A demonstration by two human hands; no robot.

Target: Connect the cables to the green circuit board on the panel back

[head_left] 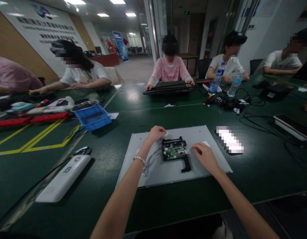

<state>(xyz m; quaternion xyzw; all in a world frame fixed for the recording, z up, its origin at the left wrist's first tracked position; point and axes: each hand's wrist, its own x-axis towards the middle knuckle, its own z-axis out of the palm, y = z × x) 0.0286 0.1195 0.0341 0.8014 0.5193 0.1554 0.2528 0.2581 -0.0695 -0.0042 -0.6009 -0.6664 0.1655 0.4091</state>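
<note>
A green circuit board (174,152) in a black plastic frame (186,165) lies on a pale grey panel (153,177). My left hand (156,133), at the upper left of the frame, pinches a small white piece (166,133) that looks like tape or paper. To the right of the board, the fingers of my right hand (205,155) are curled together; what they hold, if anything, I cannot make out. Another white scrap (187,152) sits at the board's right edge, close to those fingertips. Thin cables (152,157) run from the board's left side, partly behind my left forearm.
A white power bank (65,179) with a black cable lies left of the panel, and a lit phone (230,140) lies to its right. Farther off are a blue bin (93,118), water bottles (215,81) and tangled cables (224,103). Several people sit around the green table (106,179).
</note>
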